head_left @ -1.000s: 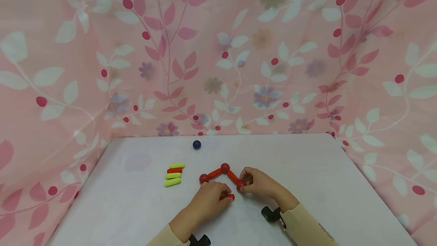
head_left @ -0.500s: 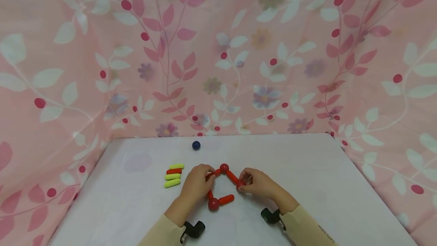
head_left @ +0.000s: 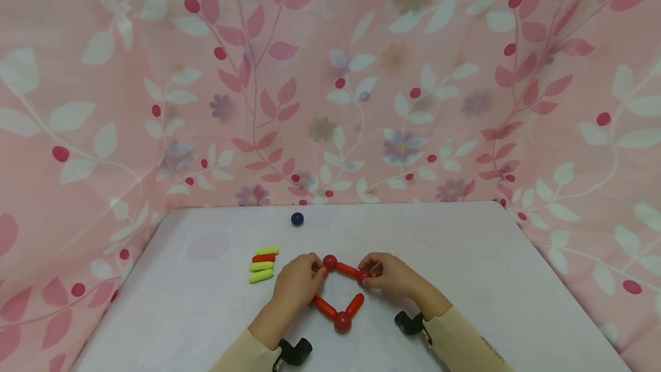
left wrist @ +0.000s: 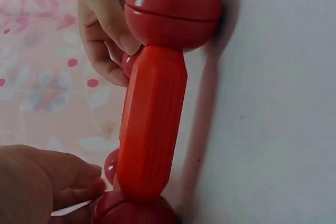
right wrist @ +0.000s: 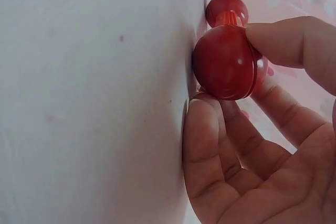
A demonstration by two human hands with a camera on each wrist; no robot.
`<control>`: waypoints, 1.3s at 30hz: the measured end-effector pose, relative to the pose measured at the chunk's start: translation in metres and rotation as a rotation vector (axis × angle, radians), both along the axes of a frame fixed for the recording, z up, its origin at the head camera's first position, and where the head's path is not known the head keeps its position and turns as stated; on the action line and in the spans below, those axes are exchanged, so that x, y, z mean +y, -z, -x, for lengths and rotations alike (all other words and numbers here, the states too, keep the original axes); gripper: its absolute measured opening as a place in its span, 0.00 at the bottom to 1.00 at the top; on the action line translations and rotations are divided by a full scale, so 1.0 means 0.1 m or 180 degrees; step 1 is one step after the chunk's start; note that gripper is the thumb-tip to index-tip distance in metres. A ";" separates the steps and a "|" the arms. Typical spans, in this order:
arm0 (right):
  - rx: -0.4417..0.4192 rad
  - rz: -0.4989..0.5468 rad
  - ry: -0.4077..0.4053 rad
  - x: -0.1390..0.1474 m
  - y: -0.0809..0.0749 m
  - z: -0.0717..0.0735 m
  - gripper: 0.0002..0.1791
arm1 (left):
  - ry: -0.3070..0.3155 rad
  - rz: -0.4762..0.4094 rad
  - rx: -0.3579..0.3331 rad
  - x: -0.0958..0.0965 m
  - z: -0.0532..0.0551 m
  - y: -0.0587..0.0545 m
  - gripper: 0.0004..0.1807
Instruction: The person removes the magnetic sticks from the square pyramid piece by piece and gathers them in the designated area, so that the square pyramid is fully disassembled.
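Note:
A chain of red balls and red rods lies on the white table [head_left: 444, 257], forming a four-sided figure with a gap at the right. My left hand [head_left: 298, 280] pinches a red rod at the left side, beside the far ball [head_left: 329, 261], and hides the left corner. My right hand [head_left: 392, 277] pinches the right corner ball [right wrist: 223, 62] between thumb and fingers. A rod [head_left: 346, 270] links the far and right balls. Nearest me sits another ball [head_left: 342, 321]; its left rod [left wrist: 152, 121] runs towards the left hand, while its right rod [head_left: 354, 305] points at the right ball with its end free.
Left of the figure, several loose yellow rods [head_left: 261, 275] and a red rod [head_left: 264, 258] lie in a stack-like row. A dark blue ball [head_left: 297, 219] rests near the table's far edge. A pink floral curtain [head_left: 330, 85] hangs behind.
My left hand moved from the near rod up to the far left rod and pinched it. The near ball and its rods swung right, and the far ball shifted left. My right hand kept its ball.

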State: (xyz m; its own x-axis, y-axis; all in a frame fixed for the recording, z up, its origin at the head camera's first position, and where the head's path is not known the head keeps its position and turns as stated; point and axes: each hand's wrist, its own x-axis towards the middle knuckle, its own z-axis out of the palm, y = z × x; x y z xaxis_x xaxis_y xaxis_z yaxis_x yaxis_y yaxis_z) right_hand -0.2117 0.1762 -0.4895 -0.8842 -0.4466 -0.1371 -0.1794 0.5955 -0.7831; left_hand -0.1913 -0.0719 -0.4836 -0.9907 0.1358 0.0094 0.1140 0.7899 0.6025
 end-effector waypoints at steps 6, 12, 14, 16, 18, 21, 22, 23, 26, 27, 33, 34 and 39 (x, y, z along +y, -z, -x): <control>0.0057 0.0043 -0.0003 0.00 0.03 0.00 0.13 | 0.0600 -0.0145 0.0240 0.07 0.18 0.05 0.12; 0.0094 0.0017 0.0025 -0.02 0.04 -0.01 0.14 | 0.0987 -0.0327 -0.0044 0.08 0.29 0.11 0.13; 0.0105 -0.0004 0.0034 -0.03 0.04 -0.01 0.14 | 0.1010 -0.0339 -0.0068 0.09 0.30 0.12 0.11; 0.0109 -0.0019 0.0045 -0.04 0.03 -0.01 0.14 | 0.0973 -0.0316 -0.0072 0.09 0.30 0.13 0.10; 0.0107 -0.0028 0.0053 -0.04 0.02 0.00 0.14 | 0.0910 -0.0283 -0.0101 0.10 0.29 0.14 0.11; 0.0098 -0.0028 0.0074 -0.03 0.02 0.03 0.14 | 0.0883 -0.0230 -0.0144 0.12 0.26 0.16 0.12; 0.0100 -0.0037 0.0082 -0.03 0.03 0.04 0.14 | 0.0873 -0.0207 -0.0146 0.13 0.25 0.18 0.12; 0.0109 -0.0056 0.0086 -0.04 0.03 0.05 0.14 | 0.0866 -0.0195 -0.0140 0.13 0.24 0.19 0.12; 0.0131 -0.0085 0.0088 -0.05 0.02 0.07 0.14 | 0.0842 -0.0173 -0.0099 0.15 0.21 0.23 0.13; 0.0143 -0.0099 0.0086 -0.05 0.02 0.07 0.14 | 0.0827 -0.0169 -0.0072 0.16 0.20 0.24 0.13; 0.0228 -0.0147 0.0100 -0.05 0.02 0.07 0.15 | 0.0840 -0.0174 -0.0027 0.16 0.21 0.24 0.12; 0.0248 -0.0159 0.0101 -0.05 0.03 0.08 0.15 | 0.0852 -0.0181 -0.0042 0.16 0.21 0.25 0.12; 0.0297 -0.0224 0.0488 -0.01 0.05 0.13 0.12 | 0.0755 -0.0244 -0.0086 0.10 0.22 0.26 0.11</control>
